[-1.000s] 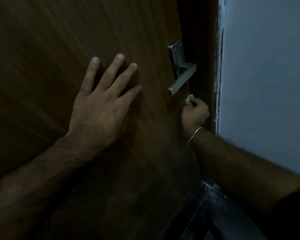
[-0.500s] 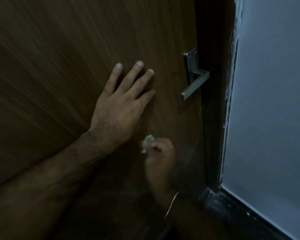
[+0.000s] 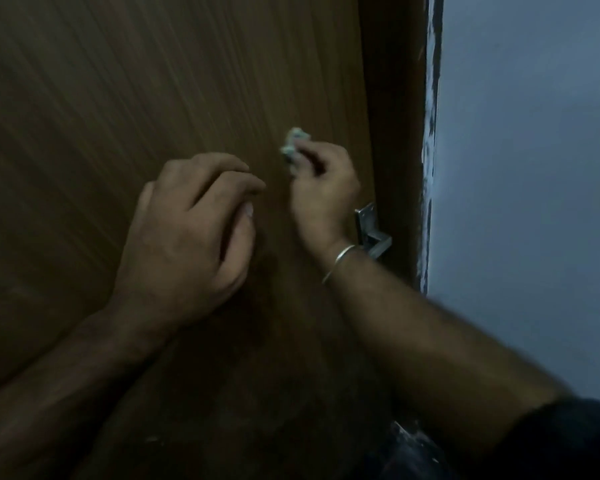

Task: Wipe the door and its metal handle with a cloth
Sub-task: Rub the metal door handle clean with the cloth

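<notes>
On my remote feed I see the right hand (image 3: 321, 188) pinching a small crumpled cloth (image 3: 293, 147) in curled fingers against the brown door (image 3: 153, 81), above the metal handle (image 3: 374, 237) partly hidden behind its wrist, while the left hand (image 3: 187, 230), fingers curled together and holding nothing, lies just beside it.

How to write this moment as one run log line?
right hand: pinches cloth on door, above handle | left hand: curled, holds nothing
</notes>
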